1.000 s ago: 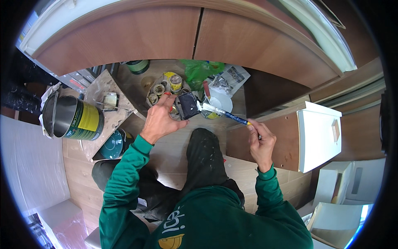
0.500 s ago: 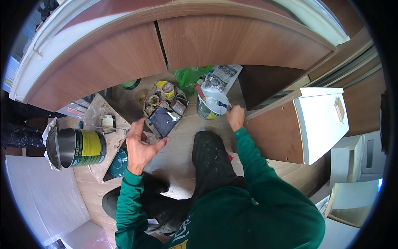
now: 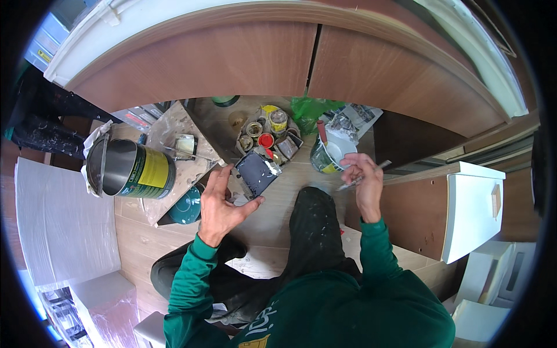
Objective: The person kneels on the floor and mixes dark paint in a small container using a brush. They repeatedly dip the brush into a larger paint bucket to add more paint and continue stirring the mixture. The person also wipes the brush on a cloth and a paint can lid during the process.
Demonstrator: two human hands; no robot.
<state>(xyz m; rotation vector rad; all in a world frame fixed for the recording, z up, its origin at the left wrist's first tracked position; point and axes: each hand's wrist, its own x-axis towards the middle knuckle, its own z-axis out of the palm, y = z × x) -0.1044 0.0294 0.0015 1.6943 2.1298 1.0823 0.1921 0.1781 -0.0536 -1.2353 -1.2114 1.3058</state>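
My left hand (image 3: 219,216) has its thumb and fingers closed around the near edges of a square dark tray (image 3: 255,173), held tilted above the floor. A white smear marks the tray's right edge. My right hand (image 3: 365,184) is raised at the near right of a paint bucket (image 3: 318,157) with a pale inside. Its fingers pinch a thin, light-coloured tool (image 3: 346,186); whether it is a brush or a spatula I cannot tell. A red handle (image 3: 322,131) leans on the bucket's rim. Beyond the tray, several small cans stand together, one red inside (image 3: 266,141), one yellow-labelled (image 3: 278,120).
At left, a large open can (image 3: 155,174) with a yellow label stands on a stained board (image 3: 200,156). A teal lid (image 3: 185,207) lies below. A cabinet (image 3: 232,64) spans the far side, green plastic (image 3: 310,113) under it. A wooden box (image 3: 413,211) with a white front stands right.
My right hand has lifted the thin tool out of the bucket and turned, now at the near right of it. My left hand still holds the tray. The whole view has shifted.
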